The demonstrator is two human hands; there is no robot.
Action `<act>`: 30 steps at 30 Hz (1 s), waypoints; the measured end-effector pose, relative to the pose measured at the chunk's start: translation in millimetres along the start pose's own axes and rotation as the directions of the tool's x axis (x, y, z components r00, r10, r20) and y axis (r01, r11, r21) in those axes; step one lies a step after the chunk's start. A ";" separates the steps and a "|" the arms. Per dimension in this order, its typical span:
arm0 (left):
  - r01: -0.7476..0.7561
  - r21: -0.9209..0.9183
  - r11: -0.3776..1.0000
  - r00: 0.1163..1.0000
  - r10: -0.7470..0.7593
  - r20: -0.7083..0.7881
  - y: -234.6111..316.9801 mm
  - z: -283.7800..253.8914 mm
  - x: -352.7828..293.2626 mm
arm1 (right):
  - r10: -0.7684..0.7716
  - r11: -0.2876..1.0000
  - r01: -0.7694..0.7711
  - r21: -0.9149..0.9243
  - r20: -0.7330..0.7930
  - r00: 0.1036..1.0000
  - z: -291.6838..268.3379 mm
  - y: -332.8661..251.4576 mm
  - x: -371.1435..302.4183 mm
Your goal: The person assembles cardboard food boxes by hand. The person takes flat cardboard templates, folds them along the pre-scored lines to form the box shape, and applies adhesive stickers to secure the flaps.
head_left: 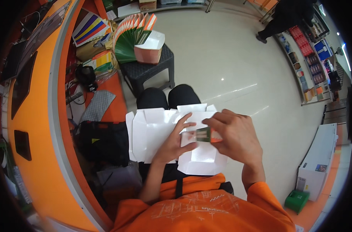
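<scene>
White glossy box blanks (pixel 150 133) lie flat, inner side up, across my lap, their edge flaps sticking out. Over the right-hand blank, my right hand (pixel 238 135) has its fingers bent around a small carton panel (pixel 203 135) printed in green and orange. Blur hides whether this panel is a folded flap of the blank or a separate piece. My left hand (pixel 174 141) faces it from the left, thumb and fingers spread apart, fingertips close to the panel's left end.
Ahead on a black plastic stool (pixel 149 65) stands a fanned row of nested green and orange cartons (pixel 133 36). An orange counter (pixel 40 127) runs along my left, with a black bag (pixel 102 141) beside it. Shelves (pixel 307 58) and a person (pixel 290 15) are far right.
</scene>
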State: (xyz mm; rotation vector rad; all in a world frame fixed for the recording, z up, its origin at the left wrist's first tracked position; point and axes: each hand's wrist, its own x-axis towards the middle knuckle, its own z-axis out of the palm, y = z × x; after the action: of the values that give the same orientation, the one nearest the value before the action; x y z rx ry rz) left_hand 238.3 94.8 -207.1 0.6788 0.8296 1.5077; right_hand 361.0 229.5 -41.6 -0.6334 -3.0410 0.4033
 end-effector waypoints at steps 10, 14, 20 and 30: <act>-0.039 0.491 0.870 0.902 0.242 -0.357 -26.1 -5.7 5.6 | 0.146 0.898 0.037 0.439 -0.376 0.915 19.4 17.8 -13.1; -0.075 0.470 0.880 0.870 0.288 -0.401 -18.6 -8.7 8.4 | 0.375 0.776 -0.157 0.610 -0.246 0.894 63.6 52.8 -52.9; -0.042 0.380 0.924 0.904 0.197 -0.379 -16.7 -9.6 2.2 | 0.489 0.513 -0.307 0.802 0.021 0.872 110.8 40.7 -45.0; -0.240 0.570 0.786 0.702 0.546 -0.457 -2.3 69.5 -8.0 | 0.465 0.821 -0.186 0.540 -0.440 0.768 119.6 19.8 -23.6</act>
State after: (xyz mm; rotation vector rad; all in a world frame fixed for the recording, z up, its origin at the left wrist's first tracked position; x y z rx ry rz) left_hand 297.0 94.7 -168.9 0.7772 1.6757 2.0001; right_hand 383.2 208.0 -161.2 -1.0398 -2.1496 0.7723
